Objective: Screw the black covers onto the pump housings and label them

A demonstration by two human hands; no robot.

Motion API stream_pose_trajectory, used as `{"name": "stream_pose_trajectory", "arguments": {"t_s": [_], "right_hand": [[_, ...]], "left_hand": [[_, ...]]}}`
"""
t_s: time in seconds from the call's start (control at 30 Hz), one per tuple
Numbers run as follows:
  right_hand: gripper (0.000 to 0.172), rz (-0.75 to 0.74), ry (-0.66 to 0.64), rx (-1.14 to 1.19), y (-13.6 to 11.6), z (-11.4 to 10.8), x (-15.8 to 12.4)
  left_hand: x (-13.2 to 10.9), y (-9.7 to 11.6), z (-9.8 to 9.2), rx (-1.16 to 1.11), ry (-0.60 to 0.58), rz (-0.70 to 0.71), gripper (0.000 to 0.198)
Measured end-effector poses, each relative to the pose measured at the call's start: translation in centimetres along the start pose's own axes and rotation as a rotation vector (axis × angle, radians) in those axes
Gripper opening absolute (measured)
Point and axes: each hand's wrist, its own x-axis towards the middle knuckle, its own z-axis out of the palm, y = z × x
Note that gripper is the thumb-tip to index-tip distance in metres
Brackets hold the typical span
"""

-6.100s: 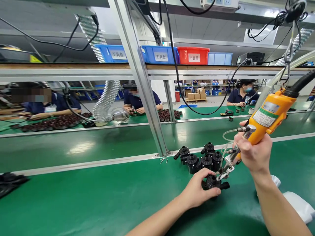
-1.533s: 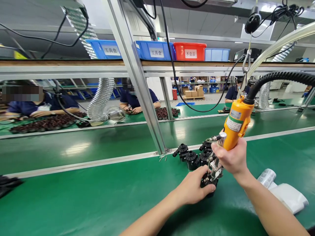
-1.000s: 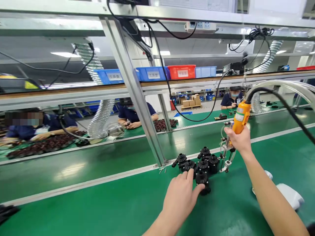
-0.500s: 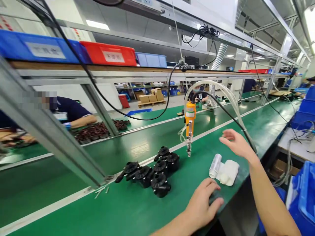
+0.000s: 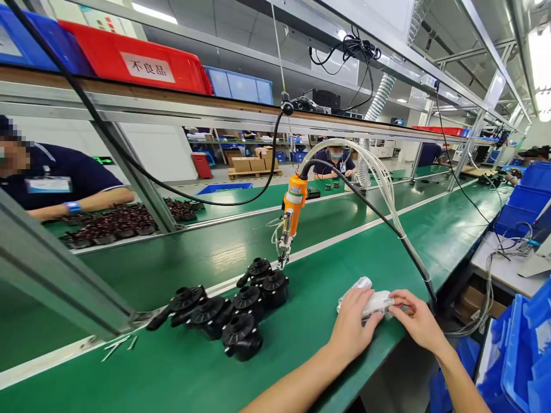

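Observation:
A translucent white plastic bag (image 5: 379, 300) lies near the right edge of the green bench. My left hand (image 5: 353, 321) has its fingers on the bag's left part, thumb against the near side. At the bag's right end, my right hand (image 5: 411, 318) pinches it between thumb and fingers. Just behind my left hand lies a clear roll or cylinder (image 5: 360, 284), partly covered. Several black round housings with side spouts (image 5: 241, 335) stand in a group to the left. An orange electric screwdriver (image 5: 295, 201) hangs behind them, tilted.
Thin white sticks (image 5: 115, 346) lie by the metal post (image 5: 107, 292). Red (image 5: 138, 60) and blue bins sit on the shelf above. Blue crates (image 5: 512, 355) are at the right. A person (image 5: 64, 178) works across the bench at a pile of dark parts.
Both hands have come together at the white bag and taken hold of it. The view has shifted, and the screwdriver hangs more tilted than before.

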Motion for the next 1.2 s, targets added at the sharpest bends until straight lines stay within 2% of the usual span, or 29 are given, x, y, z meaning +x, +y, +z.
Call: {"name": "stream_pose_trajectory", "arguments": {"t_s": [0.1,0.17,0.33,0.43,0.67,0.77,0.83,0.93,1.0,1.07,1.2], "right_hand": [[0.041,-0.032,-0.028,-0.052,-0.5,0.1,0.2],[0.037,-0.039,-0.025,-0.091,-0.7,0.1,0.2],[0.031,-0.081,0.003,-0.057,-0.5,0.6,0.1],[0.03,-0.104,0.001,-0.02,-0.2,1.0,0.1],[0.031,-0.298,0.088,-0.151,0.0,2.5,0.3],[0.016,-0.334,0.116,-0.15,0.2,2.6,0.1],[0.009,-0.421,0.156,-0.203,0.4,2.1,-0.2],[0.029,-0.646,0.232,-0.393,0.7,1.2,-0.6],[0.04,-0.738,0.242,-0.451,0.9,0.8,-0.7],[0.041,-0.707,0.217,-0.401,1.1,0.7,-0.6],[0.052,-0.385,0.162,-0.185,1.7,1.7,-0.2]], "left_hand": [[-0.2,-0.1,-0.9,-0.034,0.024,-0.037,0.031],[-0.2,-0.1,-1.1,-0.059,0.018,-0.027,0.02],[0.0,-0.3,-0.7,-0.152,0.087,-0.005,0.007],[0.1,-0.8,-0.2,-0.193,0.147,-0.009,0.009],[0.2,-1.1,-0.3,-0.156,0.154,-0.115,0.02],[0.3,-1.1,-0.5,-0.157,0.133,-0.127,0.019],[0.4,-1.1,-0.6,-0.157,0.119,-0.132,0.018],[0.5,-1.2,-0.7,-0.139,0.098,-0.152,0.022],[0.7,-1.3,-0.8,-0.122,0.076,-0.164,0.029],[0.8,-1.5,-0.9,-0.108,0.057,-0.163,0.033],[0.9,-1.9,-1.1,-0.101,0.014,-0.119,0.027]]}}
